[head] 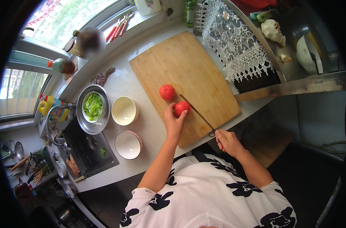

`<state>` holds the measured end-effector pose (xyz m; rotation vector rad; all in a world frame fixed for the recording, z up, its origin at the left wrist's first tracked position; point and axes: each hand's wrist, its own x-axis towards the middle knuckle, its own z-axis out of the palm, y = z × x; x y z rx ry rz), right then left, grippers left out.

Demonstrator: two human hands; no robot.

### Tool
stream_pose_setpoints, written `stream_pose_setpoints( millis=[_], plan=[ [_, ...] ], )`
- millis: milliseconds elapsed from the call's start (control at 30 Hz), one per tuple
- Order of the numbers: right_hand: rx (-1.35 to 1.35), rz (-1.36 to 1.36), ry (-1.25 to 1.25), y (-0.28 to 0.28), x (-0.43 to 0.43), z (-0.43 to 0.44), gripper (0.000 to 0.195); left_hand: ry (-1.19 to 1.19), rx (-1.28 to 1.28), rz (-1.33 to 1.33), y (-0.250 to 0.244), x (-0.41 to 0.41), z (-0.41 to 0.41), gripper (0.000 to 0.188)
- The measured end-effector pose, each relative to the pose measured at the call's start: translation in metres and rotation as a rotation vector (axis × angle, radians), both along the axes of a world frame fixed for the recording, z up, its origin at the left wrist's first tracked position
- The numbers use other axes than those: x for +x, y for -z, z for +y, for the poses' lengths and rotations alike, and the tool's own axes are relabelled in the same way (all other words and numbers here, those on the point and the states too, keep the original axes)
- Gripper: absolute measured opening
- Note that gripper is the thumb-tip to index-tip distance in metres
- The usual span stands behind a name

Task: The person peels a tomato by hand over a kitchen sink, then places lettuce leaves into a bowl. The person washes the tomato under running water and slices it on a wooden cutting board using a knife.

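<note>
On the wooden cutting board [187, 65] lie two red tomatoes. My left hand [174, 122] grips the nearer tomato [182, 108] between thumb and fingers. The other tomato [167, 92] rests just beyond it, untouched by either hand. My right hand [228, 141] is closed around the handle of a kitchen knife [200, 115], hiding most of that handle. Seen almost edge-on, the blade slants over the board along the right side of the held tomato. Whether it touches the skin I cannot tell.
Left of the board stand a cream bowl [125, 111], a pink-rimmed bowl [128, 145] and a metal basin [79, 114] with lettuce [92, 107] in a white bowl. Farther left is a dark sink [90, 154]. A lace cloth [232, 37] hangs beside the board's right edge.
</note>
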<state>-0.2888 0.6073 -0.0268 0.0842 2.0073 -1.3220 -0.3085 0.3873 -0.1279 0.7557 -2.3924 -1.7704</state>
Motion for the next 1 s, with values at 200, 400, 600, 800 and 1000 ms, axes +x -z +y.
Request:
stream_pose_setpoints(
  millis=[200,400,600,800,1000],
  plan=[
    [0.076,0.093,-0.065,0.007,0.011,0.002,0.049,-0.005,0.086,0.020,-0.011,0.001,0.002,0.050],
    [0.119,0.206,-0.102,0.013,0.022,0.006,0.045,0.012,-0.107,0.056,-0.003,0.001,0.005,0.048],
    [0.192,0.213,-0.065,0.006,0.024,0.000,0.049,0.021,-0.234,0.082,-0.011,-0.001,0.012,0.040],
    [0.209,0.136,-0.059,0.006,0.010,-0.013,0.054,0.046,-0.195,0.087,-0.015,-0.005,0.012,0.041],
    [0.244,0.069,-0.083,0.011,-0.005,-0.026,0.054,0.026,-0.195,0.083,-0.016,-0.006,0.017,0.045]
  ],
)
